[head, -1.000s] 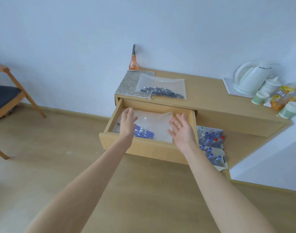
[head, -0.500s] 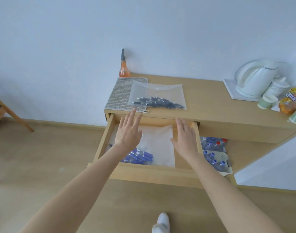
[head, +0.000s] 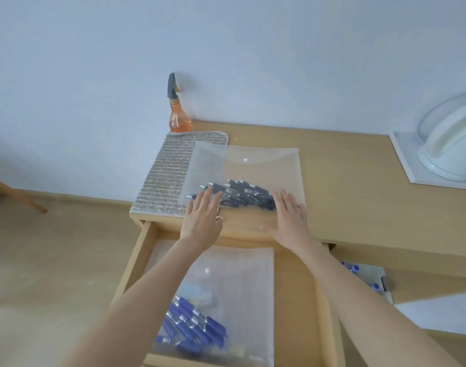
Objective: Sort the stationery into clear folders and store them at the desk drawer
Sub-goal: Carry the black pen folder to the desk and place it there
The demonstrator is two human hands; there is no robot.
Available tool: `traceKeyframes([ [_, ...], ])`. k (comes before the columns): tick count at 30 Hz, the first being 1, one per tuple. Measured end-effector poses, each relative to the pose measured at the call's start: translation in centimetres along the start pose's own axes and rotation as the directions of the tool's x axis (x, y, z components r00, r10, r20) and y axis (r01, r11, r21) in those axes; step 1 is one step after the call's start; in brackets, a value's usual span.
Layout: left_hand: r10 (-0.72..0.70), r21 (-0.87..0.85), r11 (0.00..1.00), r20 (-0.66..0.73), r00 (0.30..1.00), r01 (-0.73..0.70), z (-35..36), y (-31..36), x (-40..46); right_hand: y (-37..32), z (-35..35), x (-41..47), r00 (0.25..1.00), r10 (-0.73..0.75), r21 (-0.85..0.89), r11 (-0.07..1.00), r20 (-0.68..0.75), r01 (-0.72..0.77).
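Observation:
A clear snap folder with several black pens inside lies on the desk top, partly over a grey striped mat. My left hand lies flat with straight fingers on the folder's near left corner. My right hand lies flat on its near right corner. Below, the desk drawer stands pulled out. In it lies a second clear folder that holds several blue pens.
An orange spray bottle stands against the wall behind the mat. A white kettle on a tray sits at the desk's right end. A box of bottles rests on the lower shelf to the right. A wooden chair leg shows far left.
Both hands rose from over the drawer to the desk top and now rest on the black-pen folder. The view moved closer to the desk.

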State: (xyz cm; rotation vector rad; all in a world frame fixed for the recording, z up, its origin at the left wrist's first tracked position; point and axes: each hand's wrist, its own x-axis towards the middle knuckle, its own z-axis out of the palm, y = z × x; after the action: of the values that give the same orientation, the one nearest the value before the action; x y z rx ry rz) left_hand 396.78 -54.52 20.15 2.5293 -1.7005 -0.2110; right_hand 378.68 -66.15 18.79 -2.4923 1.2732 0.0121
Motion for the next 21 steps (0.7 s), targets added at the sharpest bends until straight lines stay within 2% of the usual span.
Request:
traceKeyframes([
  [5, 0.031, -0.006, 1.0, 0.06, 0.998, -0.03, 1.1, 0.3, 3.6, 0.0, 1.1, 3.2, 0.999, -0.014, 0.012, 1.0, 0.036, 0.014],
  [11, -0.004, 0.097, 0.995, 0.128, 0.992, -0.009, 2.6, -0.4, 5.7, -0.1, 2.5, 4.2, 0.997, -0.008, -0.02, 1.0, 0.074, 0.009],
  [17, 0.004, 0.087, 0.996, 0.151, 0.989, -0.017, 3.8, -1.3, 4.5, -0.5, 2.7, 3.2, 0.997, 0.0, -0.046, 0.999, 0.082, 0.003],
  [21, -0.023, 0.136, 0.991, 0.152, 0.988, 0.002, 3.8, -1.3, 2.3, -1.2, 3.7, 1.4, 1.0, -0.005, -0.122, 0.993, 0.024, 0.008],
])
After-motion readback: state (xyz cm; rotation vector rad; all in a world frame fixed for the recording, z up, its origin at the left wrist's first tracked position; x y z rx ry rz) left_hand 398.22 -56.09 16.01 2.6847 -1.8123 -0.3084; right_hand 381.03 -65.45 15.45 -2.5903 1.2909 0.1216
